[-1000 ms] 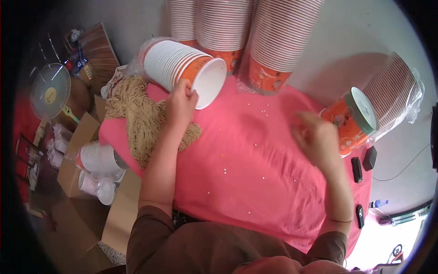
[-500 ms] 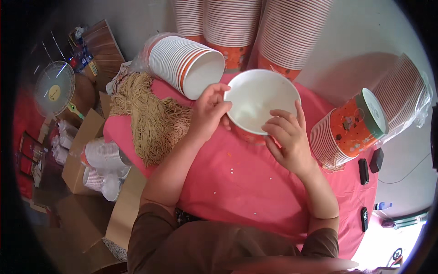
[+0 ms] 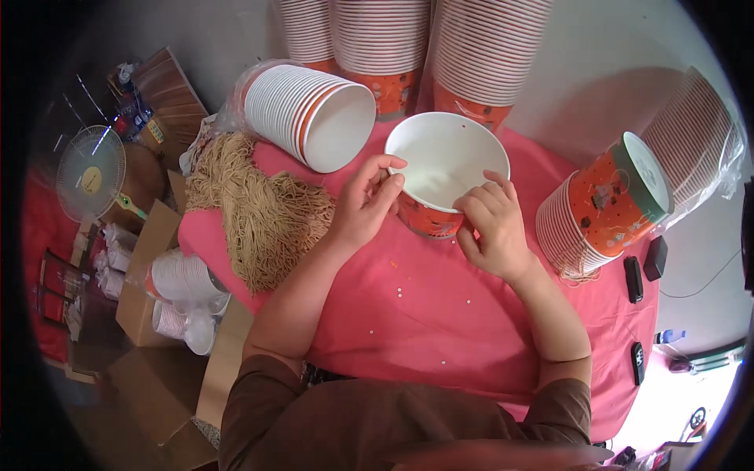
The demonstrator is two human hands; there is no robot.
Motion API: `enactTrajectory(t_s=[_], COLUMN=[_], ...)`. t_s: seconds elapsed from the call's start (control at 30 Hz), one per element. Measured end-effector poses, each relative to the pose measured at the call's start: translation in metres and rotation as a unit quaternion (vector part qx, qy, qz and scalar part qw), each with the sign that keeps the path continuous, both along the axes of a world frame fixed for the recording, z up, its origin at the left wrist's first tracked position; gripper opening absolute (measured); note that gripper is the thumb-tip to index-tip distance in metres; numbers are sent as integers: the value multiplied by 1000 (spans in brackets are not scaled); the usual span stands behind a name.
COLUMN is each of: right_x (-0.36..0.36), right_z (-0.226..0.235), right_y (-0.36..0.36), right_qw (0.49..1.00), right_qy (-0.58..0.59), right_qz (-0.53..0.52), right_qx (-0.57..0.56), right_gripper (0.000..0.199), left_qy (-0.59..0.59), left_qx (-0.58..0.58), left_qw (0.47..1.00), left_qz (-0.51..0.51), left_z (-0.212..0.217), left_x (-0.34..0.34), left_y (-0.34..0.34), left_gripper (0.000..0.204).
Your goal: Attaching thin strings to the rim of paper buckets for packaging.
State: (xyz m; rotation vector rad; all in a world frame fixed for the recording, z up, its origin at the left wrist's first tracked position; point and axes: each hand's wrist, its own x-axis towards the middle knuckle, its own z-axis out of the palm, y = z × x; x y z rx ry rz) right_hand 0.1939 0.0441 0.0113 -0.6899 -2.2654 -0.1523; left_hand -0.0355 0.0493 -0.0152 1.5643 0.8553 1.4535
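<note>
In front of me an orange paper bucket (image 3: 428,218) with a white inside stands on the pink-covered table, its mouth tilted toward me. At its left rim is my left hand (image 3: 367,202), thumb and forefinger closed on the edge. Curled fingers of my right hand (image 3: 495,224) reach over the near right rim, with the thumb outside against the wall. A small dark spot shows just under the far rim. Whether a thin cord lies between my fingers cannot be made out.
A bundle of tan cords (image 3: 263,212) lies left, below a tipped stack of buckets (image 3: 314,118). Tall bucket stacks (image 3: 381,47) stand behind. At right lean an upturned orange stack (image 3: 605,208) and a bagged stack (image 3: 691,141). Small white bits dot the pink cloth (image 3: 424,330). Cardboard boxes (image 3: 149,271) sit left.
The bucket has come down and sits more upright on the cloth. My right fingers, spread before, now curl over its rim. My left hand has shifted slightly lower along the rim.
</note>
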Motion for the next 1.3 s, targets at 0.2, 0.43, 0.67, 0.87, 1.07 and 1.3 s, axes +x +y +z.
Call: enactTrajectory(t_s=[0.2, 0.43, 0.67, 0.87, 1.07, 1.3], right_x=[-4, -7, -6, -6, -9, -10], right_z=[0, -7, -1, -2, -3, -4], right_y=[1, 1, -4, -6, -7, -8], right_qw=[1000, 998, 999, 994, 995, 995], right_qy=[5, 19, -7, -56, -47, -46], right_qz=[6, -9, -22, -66, -53, -60], right_qx=[22, 55, 50, 62, 72, 67], right_gripper=[24, 23, 23, 19, 20, 21], left_qy=[39, 56, 2, 348, 567, 622], left_qx=[26, 37, 60, 28, 78, 46], left_qw=[999, 998, 990, 911, 788, 757], left_qz=[21, 13, 124, 219, 226, 193], left_z=[-6, -5, 21, 36, -21, -31], left_x=[-4, -6, -27, -54, -83, -85], left_y=[3, 3, 1, -13, -3, 0], left_gripper=[18, 18, 24, 11, 12, 11])
